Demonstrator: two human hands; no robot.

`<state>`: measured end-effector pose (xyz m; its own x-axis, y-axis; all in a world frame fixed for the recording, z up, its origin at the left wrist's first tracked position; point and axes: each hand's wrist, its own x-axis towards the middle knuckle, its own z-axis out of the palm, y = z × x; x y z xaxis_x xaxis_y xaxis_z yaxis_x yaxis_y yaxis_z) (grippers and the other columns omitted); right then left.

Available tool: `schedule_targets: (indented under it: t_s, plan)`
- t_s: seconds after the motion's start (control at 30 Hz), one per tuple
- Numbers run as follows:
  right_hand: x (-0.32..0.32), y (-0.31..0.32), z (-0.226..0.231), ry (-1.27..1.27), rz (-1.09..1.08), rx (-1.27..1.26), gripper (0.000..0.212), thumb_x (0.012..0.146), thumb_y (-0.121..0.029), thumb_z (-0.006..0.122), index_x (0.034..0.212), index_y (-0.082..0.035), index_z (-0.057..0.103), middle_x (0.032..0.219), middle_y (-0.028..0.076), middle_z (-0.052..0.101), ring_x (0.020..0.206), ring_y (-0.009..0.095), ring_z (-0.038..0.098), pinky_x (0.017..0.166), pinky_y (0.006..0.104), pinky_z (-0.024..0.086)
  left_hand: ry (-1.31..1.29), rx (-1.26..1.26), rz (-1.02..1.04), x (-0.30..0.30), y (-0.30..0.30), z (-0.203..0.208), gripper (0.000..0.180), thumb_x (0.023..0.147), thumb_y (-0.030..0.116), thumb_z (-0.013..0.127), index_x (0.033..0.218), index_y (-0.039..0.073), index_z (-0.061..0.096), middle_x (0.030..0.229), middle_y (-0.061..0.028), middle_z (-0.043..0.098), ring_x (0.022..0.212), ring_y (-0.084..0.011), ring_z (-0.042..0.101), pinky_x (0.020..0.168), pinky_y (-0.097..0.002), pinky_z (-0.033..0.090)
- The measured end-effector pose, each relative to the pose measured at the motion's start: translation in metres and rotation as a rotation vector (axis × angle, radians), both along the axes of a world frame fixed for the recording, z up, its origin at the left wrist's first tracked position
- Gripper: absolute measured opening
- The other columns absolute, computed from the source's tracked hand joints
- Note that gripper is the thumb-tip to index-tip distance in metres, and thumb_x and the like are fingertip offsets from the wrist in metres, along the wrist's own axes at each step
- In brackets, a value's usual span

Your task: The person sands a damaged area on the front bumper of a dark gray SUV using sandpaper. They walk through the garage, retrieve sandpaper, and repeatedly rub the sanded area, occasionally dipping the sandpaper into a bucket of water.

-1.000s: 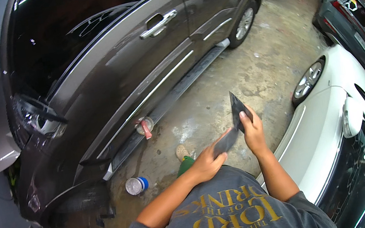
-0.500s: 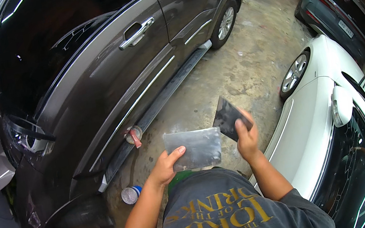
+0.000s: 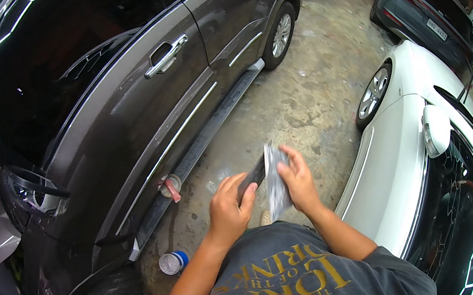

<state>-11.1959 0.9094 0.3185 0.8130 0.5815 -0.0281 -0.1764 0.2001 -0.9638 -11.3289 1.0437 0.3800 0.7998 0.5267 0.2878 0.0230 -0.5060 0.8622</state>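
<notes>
My left hand (image 3: 227, 210) is closed on a thin dark flat plate (image 3: 253, 180), its thumb along the near side. My right hand (image 3: 298, 179) grips a thin light-grey rectangular plate (image 3: 277, 187) with smears over its face, seen almost edge-on. The two plates meet or overlap at their far ends in front of my chest; whether they touch I cannot tell. Motion blurs the grey plate and the fingers around it slightly.
At left stands a dark brown car (image 3: 135, 102) with a running board (image 3: 203, 134). A round tin (image 3: 165, 181) with a pinkish-red piece on it rests there. A blue-sided can (image 3: 172, 262) is on the floor. A white car (image 3: 393, 146) is close at right; a grey car (image 3: 420, 10) stands beyond.
The plates have changed hands: the light-grey one went from my left to my right, the dark one from right to left. Both hands have come closer together.
</notes>
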Motion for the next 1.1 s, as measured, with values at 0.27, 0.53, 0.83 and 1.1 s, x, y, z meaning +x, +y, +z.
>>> schedule_targets:
  t_s: [0.27,0.53,0.83,1.1]
  plan:
    - [-0.01,-0.018,-0.001,0.587,0.118,0.164,0.036,0.098,-0.024,0.064,0.126,-0.003,0.056,0.11,0.008,0.069,0.097,0.019,0.069,0.087,0.0358,0.056,-0.096,-0.708,0.021,0.001,-0.026,-0.005,0.026,0.097,0.018,0.068,0.114,-0.001,0.066,0.105,-0.0049,0.07,0.097,-0.0146,0.064,0.087,-0.0298,0.051]
    - [0.027,-0.033,0.028,0.05,0.372,-0.081,0.032,0.088,-0.024,0.076,0.107,-0.001,0.064,0.098,0.006,0.068,0.089,0.015,0.063,0.084,0.0309,0.049,0.229,-0.398,-0.276,-0.06,0.0,-0.028,0.045,0.094,0.037,0.07,0.077,-0.004,0.064,0.073,-0.0108,0.059,0.071,-0.0146,0.057,0.063,-0.0349,0.044]
    - [0.0,0.04,0.054,-0.319,0.776,-0.54,0.024,0.092,-0.024,0.073,0.095,-0.001,0.066,0.085,-0.002,0.064,0.076,0.007,0.055,0.07,0.0258,0.045,-0.181,-0.76,0.468,-0.195,0.042,-0.07,0.034,0.104,0.03,0.054,0.098,0.001,0.072,0.095,-0.0058,0.074,0.084,-0.0119,0.066,0.079,-0.0277,0.054]
    - [-0.201,0.16,0.026,-1.087,1.241,-0.668,0.023,0.093,-0.025,0.068,0.097,-0.002,0.067,0.075,0.022,0.064,0.068,0.036,0.062,0.064,0.0428,0.048,0.675,-0.416,0.974,-0.454,-0.047,-0.269,0.046,0.097,0.037,0.057,0.127,0.001,0.061,0.116,-0.0195,0.069,0.115,-0.0321,0.063,0.102,-0.0408,0.045]
